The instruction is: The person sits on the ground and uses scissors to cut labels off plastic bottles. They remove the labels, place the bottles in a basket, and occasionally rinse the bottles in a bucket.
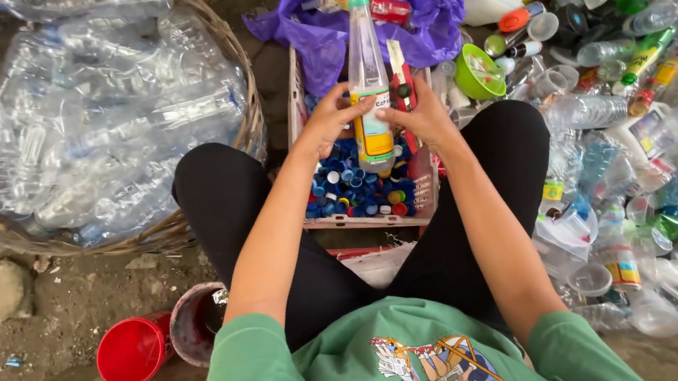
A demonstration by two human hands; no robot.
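Note:
A clear plastic bottle with a green cap and a yellow-and-green label stands upright between my hands, above a crate. My left hand grips the bottle at the label from the left. My right hand holds a red utility knife against the bottle's right side, at the label. Beneath them sits a plastic crate holding several bottle caps, mostly blue. My legs in black trousers flank the crate.
A woven basket full of clear crushed bottles is at the left. A heap of mixed bottles, cups and a green bowl fills the right. A purple plastic bag lies behind the crate. A red container lies on the dirt by my left knee.

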